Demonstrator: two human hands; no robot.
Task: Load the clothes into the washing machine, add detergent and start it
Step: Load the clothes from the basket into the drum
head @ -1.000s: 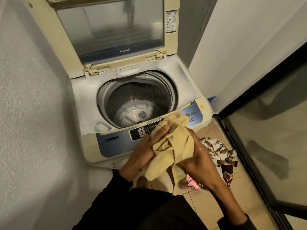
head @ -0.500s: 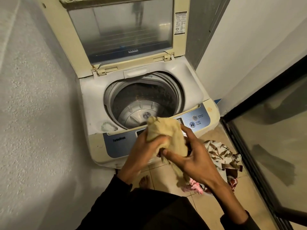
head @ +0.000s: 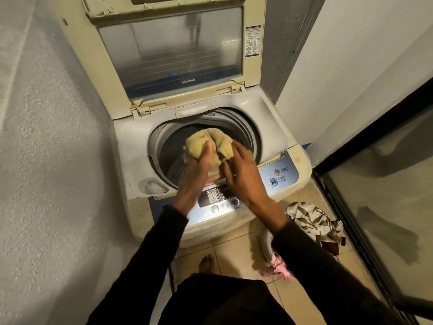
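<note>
A top-loading washing machine (head: 276,127) stands with its lid (head: 173,55) raised upright. Both hands hold a bunched yellow cloth (head: 206,141) over the open drum (head: 248,134). My left hand (head: 199,174) grips the cloth's left underside. My right hand (head: 241,172) holds its right side with fingers spread over it. The control panel (head: 281,177) with power and start buttons runs along the machine's front edge. A small tray (head: 152,186) with white residue sits at the drum's front left.
A pile of clothes lies on the tiled floor at the right: a brown-and-white patterned piece (head: 311,219) and a pink one (head: 278,268). A rough wall (head: 51,160) is close on the left, a glass door (head: 386,195) on the right. A bare foot (head: 206,262) shows below.
Both hands have carried the yellow cloth up from in front of the control panel to over the drum opening. The camera has moved closer to the machine.
</note>
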